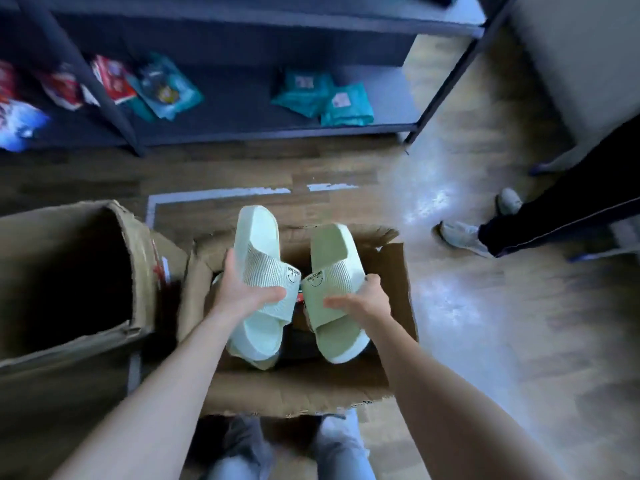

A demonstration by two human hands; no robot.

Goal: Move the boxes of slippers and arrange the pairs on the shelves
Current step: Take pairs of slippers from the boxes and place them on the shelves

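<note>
A pale mint slipper (pixel 257 237) and a greener slipper (pixel 331 249) are hanging side by side above an open cardboard box (pixel 294 388), toes pointing away toward the shelf and heels toward the person. Their ribbed straps, each printed with a small smiley, are nearly meeting at the inner edges. The left hand (pixel 242 294) is gripping the mint slipper at its middle, thumb lying across the strap and fingers curling round the outer edge, so the toe is sticking out beyond the hand and the heel is hanging below it. The right hand (pixel 363 299) is clamping the greener slipper the same way, at the strap, from its outer side. Something dark is lying in the box beneath them, too dim to make out. A larger cardboard box (pixel 52 375) is standing just beside it on the left, touching its flap. Ahead, a dark shelf (pixel 242 114) is carrying teal packets (pixel 322 95) and red packets (pixel 110 79). On the wooden floor (pixel 467 341) to the right, another person's shoes (pixel 464 237) are showing.
</note>
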